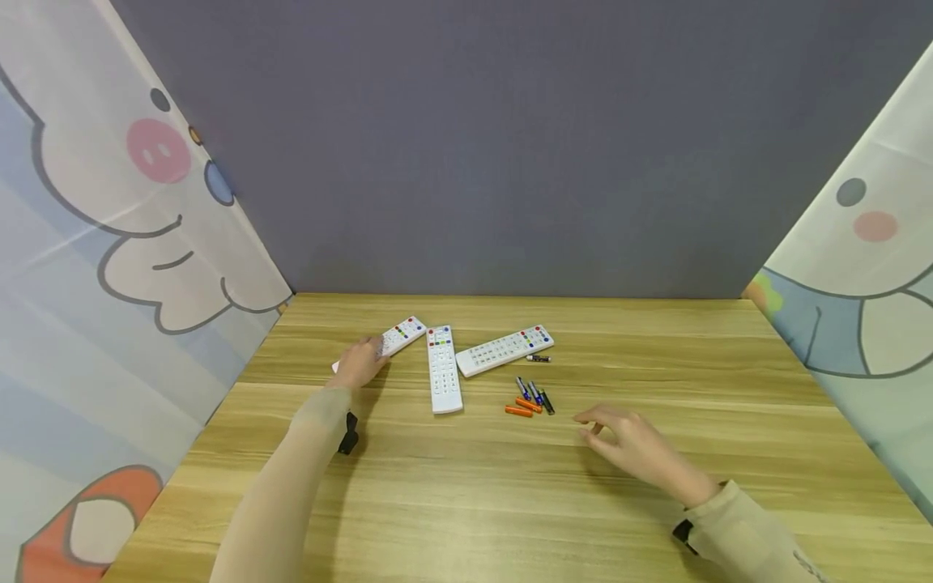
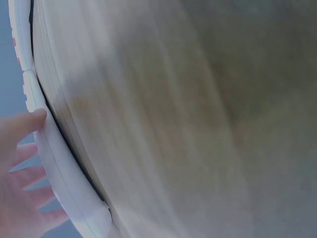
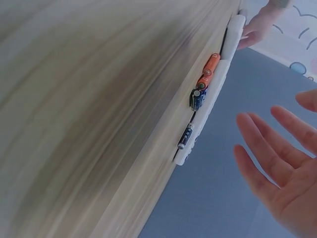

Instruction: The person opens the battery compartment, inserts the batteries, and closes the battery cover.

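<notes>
My left hand (image 1: 362, 362) lies over the left white remote control (image 1: 403, 335), gripping its sides. In the left wrist view the thumb (image 2: 37, 119) presses the near edge of that remote (image 2: 69, 178), while the other fingers reach behind it; the palm hides part of its buttons. My right hand (image 1: 630, 441) hovers over the table with relaxed fingers and holds nothing. Nearest to it are a black battery (image 1: 547, 402), blue batteries (image 1: 535, 393) and two orange batteries (image 1: 519, 411), lying in a loose group.
A second white remote (image 1: 445, 372) lies upright in the middle, and a third (image 1: 505, 350) slants to its right. One dark battery (image 1: 538, 358) lies just below the third remote. A grey panel (image 1: 510, 162) stands behind the wooden table (image 1: 466, 502), with cartoon-printed curtains (image 1: 109, 267) at both sides.
</notes>
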Demonstrator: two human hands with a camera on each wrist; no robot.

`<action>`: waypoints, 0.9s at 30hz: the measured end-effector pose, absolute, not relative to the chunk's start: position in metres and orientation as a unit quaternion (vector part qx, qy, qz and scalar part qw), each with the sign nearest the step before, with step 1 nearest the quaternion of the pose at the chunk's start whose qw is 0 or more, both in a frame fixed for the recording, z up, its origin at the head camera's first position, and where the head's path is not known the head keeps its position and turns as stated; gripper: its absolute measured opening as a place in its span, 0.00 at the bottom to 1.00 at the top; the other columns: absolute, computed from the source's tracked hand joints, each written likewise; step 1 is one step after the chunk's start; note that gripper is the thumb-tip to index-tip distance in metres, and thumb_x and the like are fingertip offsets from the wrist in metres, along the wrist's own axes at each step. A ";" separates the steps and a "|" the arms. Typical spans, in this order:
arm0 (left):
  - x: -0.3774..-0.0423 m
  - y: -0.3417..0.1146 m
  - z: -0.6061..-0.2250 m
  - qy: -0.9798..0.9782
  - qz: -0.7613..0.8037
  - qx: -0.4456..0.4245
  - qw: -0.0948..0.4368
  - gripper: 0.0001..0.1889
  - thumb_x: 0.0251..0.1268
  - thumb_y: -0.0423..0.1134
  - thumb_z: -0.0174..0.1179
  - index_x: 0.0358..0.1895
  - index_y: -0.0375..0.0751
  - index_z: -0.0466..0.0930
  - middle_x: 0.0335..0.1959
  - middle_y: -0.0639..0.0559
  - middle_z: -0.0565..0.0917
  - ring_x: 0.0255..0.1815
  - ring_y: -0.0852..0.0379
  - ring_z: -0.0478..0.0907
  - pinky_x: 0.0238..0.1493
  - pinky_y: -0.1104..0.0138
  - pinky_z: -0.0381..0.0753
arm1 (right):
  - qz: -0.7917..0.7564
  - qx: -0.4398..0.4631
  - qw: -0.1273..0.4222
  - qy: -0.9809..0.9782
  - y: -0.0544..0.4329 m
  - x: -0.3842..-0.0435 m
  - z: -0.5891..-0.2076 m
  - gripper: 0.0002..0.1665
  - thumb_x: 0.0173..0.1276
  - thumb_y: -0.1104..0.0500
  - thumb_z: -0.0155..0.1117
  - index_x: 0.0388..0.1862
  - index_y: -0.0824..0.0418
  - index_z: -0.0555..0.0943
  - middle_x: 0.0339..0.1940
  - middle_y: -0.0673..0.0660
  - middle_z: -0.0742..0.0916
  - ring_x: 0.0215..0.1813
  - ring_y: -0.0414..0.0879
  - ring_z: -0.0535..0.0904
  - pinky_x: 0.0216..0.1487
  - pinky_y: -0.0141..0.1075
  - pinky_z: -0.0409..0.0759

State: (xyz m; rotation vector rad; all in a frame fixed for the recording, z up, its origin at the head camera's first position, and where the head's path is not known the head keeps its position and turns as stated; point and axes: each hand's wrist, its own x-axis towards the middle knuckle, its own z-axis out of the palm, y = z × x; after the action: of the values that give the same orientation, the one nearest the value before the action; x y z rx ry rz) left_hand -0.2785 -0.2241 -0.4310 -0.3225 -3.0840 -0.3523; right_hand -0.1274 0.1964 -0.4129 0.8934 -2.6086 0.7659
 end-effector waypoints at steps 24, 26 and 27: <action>-0.275 -0.226 -0.418 -0.981 -0.184 -0.045 -0.036 0.31 0.50 0.46 0.63 0.56 0.32 0.69 0.50 0.34 0.74 0.34 0.48 0.74 0.24 0.63 0.72 | 0.273 0.304 0.065 -0.910 0.197 -0.123 -0.408 0.11 0.61 0.59 0.58 0.41 0.63 0.79 0.37 0.54 0.84 0.31 0.33 0.75 0.28 0.30 0.78; -0.274 -0.227 -0.418 -0.977 -0.204 -0.040 -0.038 0.30 0.51 0.46 0.63 0.56 0.31 0.69 0.50 0.34 0.75 0.32 0.49 0.73 0.23 0.65 0.70 | 0.273 0.304 0.066 -0.910 0.196 -0.123 -0.408 0.11 0.61 0.59 0.58 0.40 0.63 0.80 0.37 0.54 0.84 0.31 0.33 0.75 0.29 0.30 0.78; -0.273 -0.228 -0.418 -0.975 -0.214 -0.036 -0.039 0.30 0.51 0.46 0.62 0.56 0.32 0.69 0.49 0.34 0.75 0.33 0.50 0.73 0.25 0.65 0.70 | 0.274 0.304 0.066 -0.910 0.196 -0.123 -0.409 0.11 0.61 0.59 0.58 0.40 0.63 0.80 0.36 0.54 0.84 0.31 0.33 0.75 0.29 0.30 0.78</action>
State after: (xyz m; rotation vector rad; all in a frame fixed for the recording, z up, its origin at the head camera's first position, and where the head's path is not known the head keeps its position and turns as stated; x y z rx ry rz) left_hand -0.2732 -0.2281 -0.4181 -0.1176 -3.1424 -0.6908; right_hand -0.1232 0.1958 -0.4085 0.9164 -2.7459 0.8260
